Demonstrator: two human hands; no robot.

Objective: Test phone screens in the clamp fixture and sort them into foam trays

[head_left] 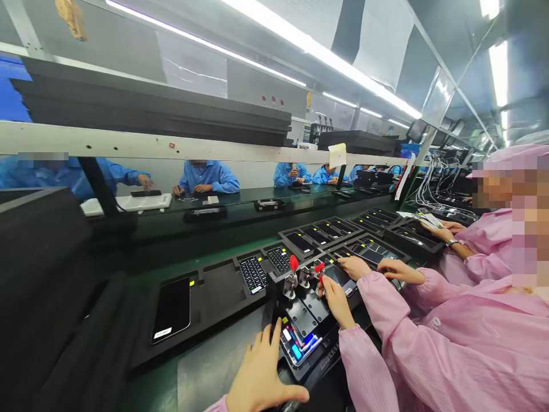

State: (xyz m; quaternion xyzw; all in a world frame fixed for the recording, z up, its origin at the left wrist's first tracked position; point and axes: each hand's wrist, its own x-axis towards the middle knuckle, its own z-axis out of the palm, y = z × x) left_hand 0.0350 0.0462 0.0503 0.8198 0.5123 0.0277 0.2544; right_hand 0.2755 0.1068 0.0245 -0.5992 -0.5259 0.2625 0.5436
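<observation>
My left hand (260,369) is open, thumb and fingers spread, its fingertips at the left edge of a black fixture (315,363). A phone with a lit, colourful screen (297,347) lies in that fixture, partly under two metal pressing plates (302,316). Behind the plates stand toggle clamps with red handles; the left clamp's red handle (293,262) points up. My right hand (337,298) is closed around the red handle of the right clamp (320,277). Between its fingers only part of that handle shows.
Left of the fixture, a black foam tray (217,294) holds a dark phone (172,309) and a phone with a white-patterned screen (253,274). More phone trays (319,232) lie behind. A co-worker's hands (355,267) work close on the right. A shelf beam (240,150) crosses above.
</observation>
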